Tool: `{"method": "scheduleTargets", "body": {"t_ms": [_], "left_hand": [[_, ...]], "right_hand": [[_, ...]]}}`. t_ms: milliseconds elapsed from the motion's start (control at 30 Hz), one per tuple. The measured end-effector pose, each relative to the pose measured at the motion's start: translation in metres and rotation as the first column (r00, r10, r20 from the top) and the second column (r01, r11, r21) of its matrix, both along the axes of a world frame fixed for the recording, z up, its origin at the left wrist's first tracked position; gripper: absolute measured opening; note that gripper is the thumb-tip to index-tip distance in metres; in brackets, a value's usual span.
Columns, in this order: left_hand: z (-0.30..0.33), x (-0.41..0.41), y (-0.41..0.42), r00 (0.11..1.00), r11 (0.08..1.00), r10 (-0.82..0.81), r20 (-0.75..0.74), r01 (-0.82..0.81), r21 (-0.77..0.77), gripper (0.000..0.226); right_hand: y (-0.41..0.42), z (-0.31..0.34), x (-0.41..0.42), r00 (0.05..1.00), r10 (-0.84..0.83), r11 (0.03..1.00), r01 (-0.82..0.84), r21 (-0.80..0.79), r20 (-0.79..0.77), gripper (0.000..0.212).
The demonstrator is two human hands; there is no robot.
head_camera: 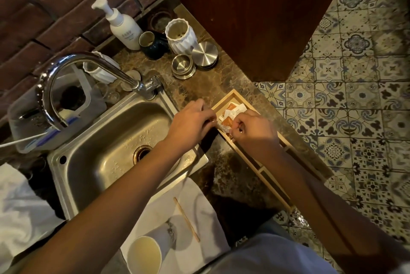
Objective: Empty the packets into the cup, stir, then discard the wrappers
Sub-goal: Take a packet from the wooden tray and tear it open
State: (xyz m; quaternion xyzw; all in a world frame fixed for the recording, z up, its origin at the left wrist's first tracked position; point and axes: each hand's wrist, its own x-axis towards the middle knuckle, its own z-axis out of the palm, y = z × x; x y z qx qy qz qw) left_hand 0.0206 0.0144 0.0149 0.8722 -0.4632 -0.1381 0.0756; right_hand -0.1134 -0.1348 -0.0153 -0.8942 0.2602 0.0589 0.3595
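A white paper cup (pixel 144 257) stands on a white cloth (pixel 195 202) near the counter's front edge, with a wooden stir stick (pixel 186 219) lying beside it. Farther back, a wooden tray (pixel 235 96) holds several orange and white packets (pixel 231 111). Both hands meet over the tray's near-left corner. My left hand (pixel 190 122) and my right hand (pixel 253 127) each pinch an end of one small packet (pixel 221 127) stretched between them. My right hand hides part of the tray.
A steel sink (pixel 106 140) with a chrome tap (pixel 73 69) lies to the left. At the back stand a pump bottle (pixel 122 25), a dark mug (pixel 153 45), a white ribbed jar (pixel 180 36) and steel tins (pixel 195 60). Patterned floor tiles (pixel 355 96) lie beyond the counter's right edge.
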Motion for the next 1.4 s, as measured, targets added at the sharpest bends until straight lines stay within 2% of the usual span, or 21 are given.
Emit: {"method": "scheduleTargets", "body": {"t_ms": [67,200,267,367,467,533,700,833,933,1033,1100,1200,1300,1400], "left_hand": [[0.013,-0.009,0.012,0.999,0.998,0.037,-0.033,-0.039,-0.049,0.019],[0.05,-0.037,0.04,0.987,0.972,0.082,-0.138,-0.11,-0.21,0.017],[0.067,-0.051,0.056,0.977,0.953,0.088,-0.194,-0.14,-0.268,0.013],[0.085,-0.072,0.078,0.958,0.931,0.104,-0.267,-0.188,-0.313,0.011],[0.103,-0.094,0.093,0.938,0.886,0.179,-0.296,-0.285,-0.365,0.01],[0.113,-0.109,0.102,0.907,0.823,0.252,-0.337,-0.384,-0.418,0.01],[0.133,-0.137,0.133,0.784,0.585,0.38,-0.491,-0.615,-0.528,0.01],[0.142,-0.154,0.161,0.707,0.402,0.391,-0.59,-0.708,-0.581,0.009],[0.148,-0.168,0.183,0.701,0.334,0.39,-0.597,-0.712,-0.617,0.013],[0.155,-0.18,0.207,0.741,0.33,0.395,-0.542,-0.666,-0.669,0.013],[0.16,-0.188,0.226,0.762,0.318,0.389,-0.517,-0.638,-0.702,0.011],[0.165,-0.201,0.254,0.762,0.298,0.373,-0.529,-0.639,-0.709,0.01],[0.168,-0.215,0.276,0.767,0.312,0.351,-0.536,-0.636,-0.706,0.009],[0.169,-0.227,0.292,0.79,0.353,0.345,-0.508,-0.61,-0.709,0.006]], "right_hand": [[0.003,0.013,-0.006,0.998,-0.021,0.999,0.019,0.035,0.061,0.006],[0.008,0.046,-0.02,0.995,-0.033,0.968,0.01,0.249,0.089,0.005],[0.015,0.063,-0.029,0.994,0.016,0.941,-0.052,0.335,0.109,0.006],[0.032,0.082,-0.039,0.971,0.134,0.906,-0.201,0.372,0.196,0.011],[0.05,0.1,-0.044,0.944,0.228,0.83,-0.317,0.459,0.24,0.012],[0.061,0.11,-0.047,0.926,0.276,0.796,-0.371,0.478,0.258,0.008],[0.084,0.137,-0.056,0.924,0.216,0.632,-0.379,0.676,0.316,0.007],[0.103,0.159,-0.063,0.935,0.129,0.603,-0.339,0.722,0.332,0.011],[0.127,0.173,-0.069,0.92,0.102,0.584,-0.363,0.726,0.379,0.014],[0.158,0.179,-0.079,0.911,0.107,0.559,-0.386,0.734,0.397,0.013],[0.179,0.182,-0.088,0.911,0.124,0.585,-0.388,0.712,0.394,0.017],[0.207,0.185,-0.101,0.925,0.108,0.674,-0.337,0.657,0.364,0.032],[0.229,0.187,-0.114,0.892,0.132,0.789,-0.358,0.499,0.432,0.022],[0.248,0.192,-0.126,0.842,0.137,0.834,-0.382,0.398,0.521,0.021]]}}
